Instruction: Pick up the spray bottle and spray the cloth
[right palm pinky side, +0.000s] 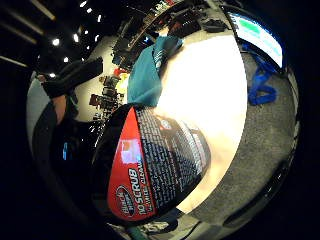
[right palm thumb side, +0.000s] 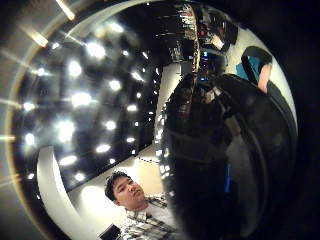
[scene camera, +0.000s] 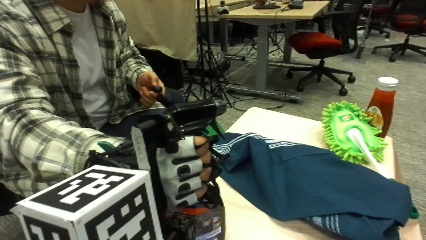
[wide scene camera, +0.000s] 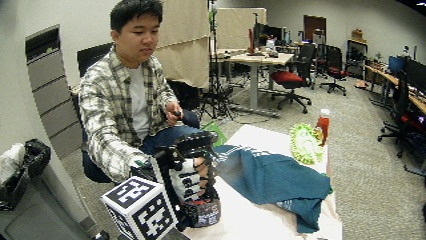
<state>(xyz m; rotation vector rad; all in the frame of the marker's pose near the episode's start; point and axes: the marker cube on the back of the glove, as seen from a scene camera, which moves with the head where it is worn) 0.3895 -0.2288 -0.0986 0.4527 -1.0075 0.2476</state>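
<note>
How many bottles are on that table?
2. The spray bottle stands at the near edge, gripped by the gloved right hand. A ketchup bottle stands at the far end, behind the green duster. The cloth could hide more.

Pale tabletop (scene camera: 266, 122) carries a dark teal cloth (scene camera: 313, 182) sprawled across its middle, a lime-green fluffy duster head (scene camera: 351, 131) lying at 1 o'clock from the cloth, and a red sauce bottle (scene camera: 381, 106) standing just beyond it at the far edge.
</note>
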